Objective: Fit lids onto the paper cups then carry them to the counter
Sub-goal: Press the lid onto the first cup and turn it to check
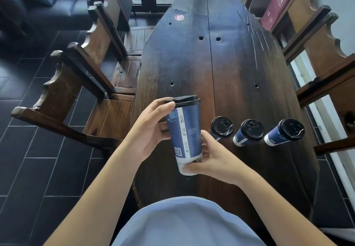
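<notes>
A tall blue paper cup (185,130) with a black lid (183,99) on top is held above the dark wooden table (221,63). My left hand (151,128) grips its upper side, thumb against the lid's rim. Around the cup's white base curl the fingers of my right hand (207,157). Three more blue cups stand on the table to the right, each with a black lid: the nearest (221,127), the middle one (249,132) and the far right one (284,132).
Wooden chairs (80,84) line the table's left side and others (326,84) the right. A red book (278,5) lies at the far right. Dark floor tiles (48,168) spread to the left, with a dark sofa (38,1) beyond.
</notes>
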